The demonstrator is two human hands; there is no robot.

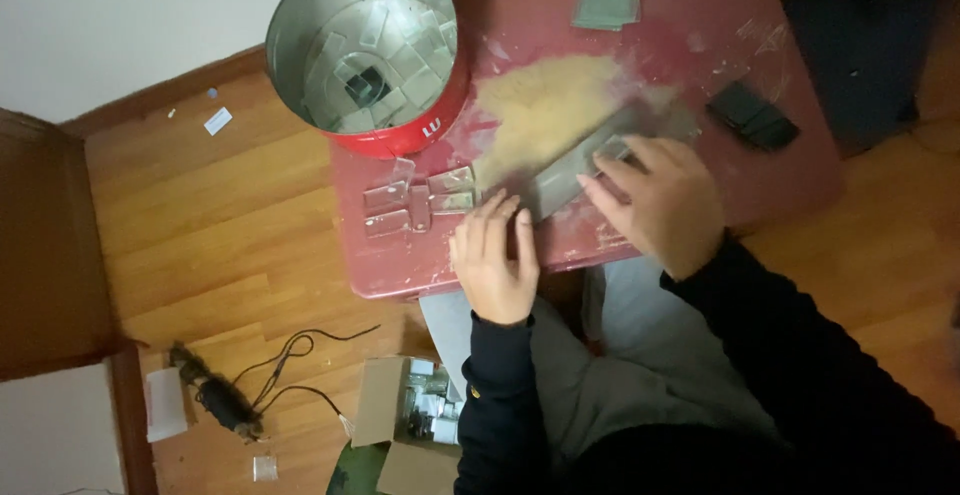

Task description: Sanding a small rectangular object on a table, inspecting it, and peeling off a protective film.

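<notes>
my left hand (pixel 495 260) flat, fingers together, pinning grey strip (pixel 580 170) end at 7 o'clock | my right hand (pixel 660 200) spread, pressing its middle | strip lies diagonal on red worktop (pixel 780 170), 4 o'clock of tin (pixel 365 45) | looks thin, stiff, slick; take by long edges | glass tiles (pixel 415 200) at 9: likely fragile
</notes>
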